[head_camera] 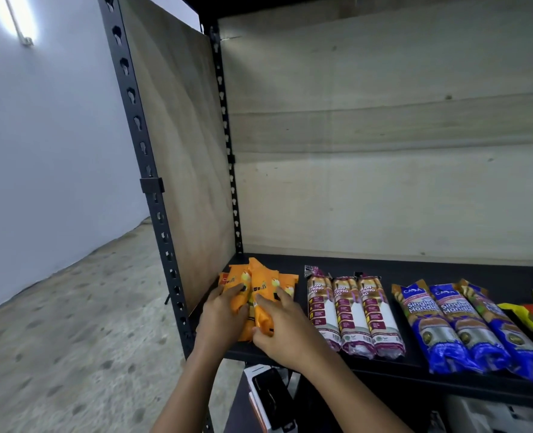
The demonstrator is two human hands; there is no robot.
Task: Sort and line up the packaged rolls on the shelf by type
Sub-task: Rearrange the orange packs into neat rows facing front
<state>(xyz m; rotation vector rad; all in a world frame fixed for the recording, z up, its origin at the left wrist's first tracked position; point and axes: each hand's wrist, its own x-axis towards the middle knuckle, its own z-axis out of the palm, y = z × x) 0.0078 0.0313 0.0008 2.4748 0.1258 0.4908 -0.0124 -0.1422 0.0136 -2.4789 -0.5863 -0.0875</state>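
Orange film-wrapped rolls [259, 295], far left: light, slippery, yielding. Left hand [224, 310] and right hand [277, 326] clasp mid-length, fingers curled.

A black metal shelving unit [152, 170] with slotted uprights fills the right of the view, lined at its side and back with pale plywood panels [384, 126]. Its dark shelf board [446, 270] runs along the bottom. To the left, a plain white wall [40, 151] carries a lit tube lamp [19, 21] near the top corner. The floor [71, 323] is mottled grey concrete.
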